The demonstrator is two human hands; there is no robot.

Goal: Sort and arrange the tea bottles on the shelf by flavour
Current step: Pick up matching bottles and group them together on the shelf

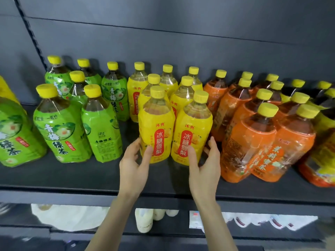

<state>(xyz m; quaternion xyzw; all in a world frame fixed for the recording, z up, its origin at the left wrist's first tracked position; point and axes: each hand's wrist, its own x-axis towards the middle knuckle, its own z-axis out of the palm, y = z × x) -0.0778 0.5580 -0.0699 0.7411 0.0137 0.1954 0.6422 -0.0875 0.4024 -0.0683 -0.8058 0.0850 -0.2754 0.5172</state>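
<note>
Tea bottles with yellow caps stand upright in flavour groups on a dark shelf. Green-labelled bottles fill the left, yellow-labelled ones the middle, orange-labelled ones the right. Two yellow bottles stand side by side at the front of the middle group. My left hand wraps the lower part of the left one, thumb on its label and fingers round its left side. My right hand holds the right one the same way, with its fingers between that bottle and the orange group.
More yellow bottles stand in rows behind the front pair. Bottles with dark tea and yellow-orange labels crowd the far right edge. The lower shelf holds white bottles and white packets. A grey back panel closes the shelf.
</note>
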